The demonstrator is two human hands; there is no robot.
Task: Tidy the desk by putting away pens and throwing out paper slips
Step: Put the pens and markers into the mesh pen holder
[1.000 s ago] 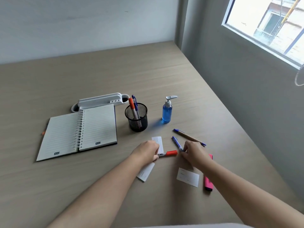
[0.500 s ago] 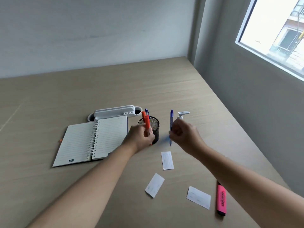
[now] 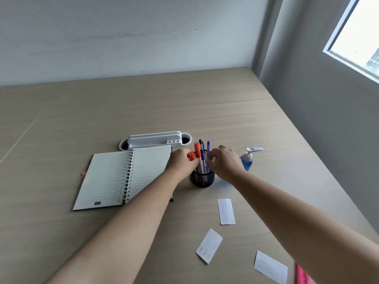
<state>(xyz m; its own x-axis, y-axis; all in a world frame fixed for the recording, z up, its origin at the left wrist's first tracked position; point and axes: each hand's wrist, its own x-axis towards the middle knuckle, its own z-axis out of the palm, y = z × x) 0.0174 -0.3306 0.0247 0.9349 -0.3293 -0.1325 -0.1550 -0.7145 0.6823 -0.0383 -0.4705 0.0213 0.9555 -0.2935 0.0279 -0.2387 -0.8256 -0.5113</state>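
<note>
A black mesh pen cup (image 3: 202, 179) stands mid-desk with several pens upright in it. My left hand (image 3: 180, 162) is at the cup's left rim, pinching an orange-capped pen (image 3: 191, 155). My right hand (image 3: 225, 163) is at the right rim, fingers closed on a blue pen (image 3: 208, 147) that points down into the cup. Three white paper slips lie flat nearer to me: one (image 3: 226, 211) below the cup, one (image 3: 209, 245) further down, one (image 3: 270, 267) at the bottom right. A pink highlighter (image 3: 302, 276) lies at the bottom edge, partly hidden by my right arm.
An open spiral notebook (image 3: 123, 177) lies left of the cup, under my left forearm. Behind it sits a white desk organiser (image 3: 154, 139). A blue sanitiser pump bottle (image 3: 247, 160) stands right of the cup. A grey wall borders the desk's right edge.
Both hands lifted a pen from the desk near the slips and carried it up to the cup. The pens now stand over or in the cup. The view tilted upward.
</note>
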